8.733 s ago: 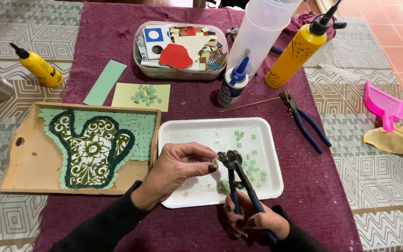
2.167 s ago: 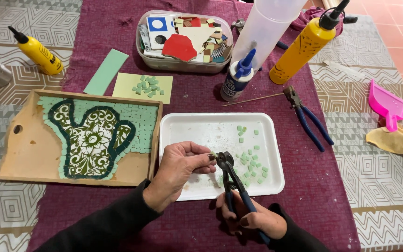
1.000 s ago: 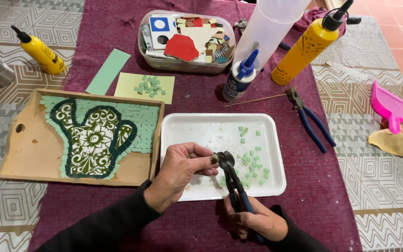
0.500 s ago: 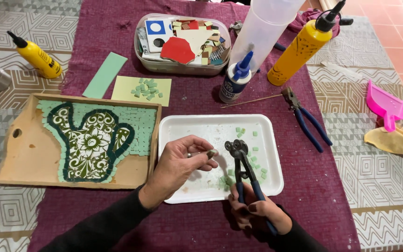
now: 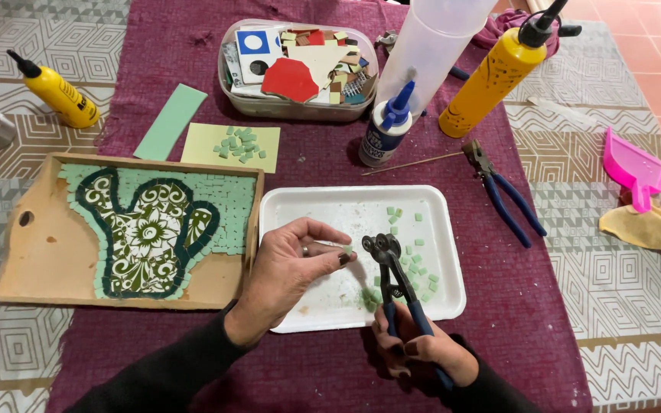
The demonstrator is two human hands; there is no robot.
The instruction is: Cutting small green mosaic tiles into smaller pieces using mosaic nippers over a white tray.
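My left hand (image 5: 288, 271) hovers over the left part of a white tray (image 5: 437, 218) and pinches a small pale green tile piece (image 5: 347, 249) between thumb and fingers. My right hand (image 5: 422, 348) grips the blue handles of wheeled tile nippers (image 5: 392, 279), whose twin wheels point up beside the held piece, a small gap between them. Several small green tile bits (image 5: 415, 260) lie loose in the tray. Left of the tray rests a wooden board (image 5: 40, 260) with a green and white mosaic (image 5: 151, 229).
Behind the tray stand a white glue bottle with blue cap (image 5: 384, 126), a tall yellow bottle (image 5: 491, 76), and a clear tub of tile scraps (image 5: 300, 69). Blue-handled pliers (image 5: 503, 191) lie to the right, a pink dustpan (image 5: 636, 172) farther right, a small yellow bottle (image 5: 59, 92) far left.
My left hand has drawn slightly left and away from the nipper wheels with a small green piece. The nippers stay upright over the tray.
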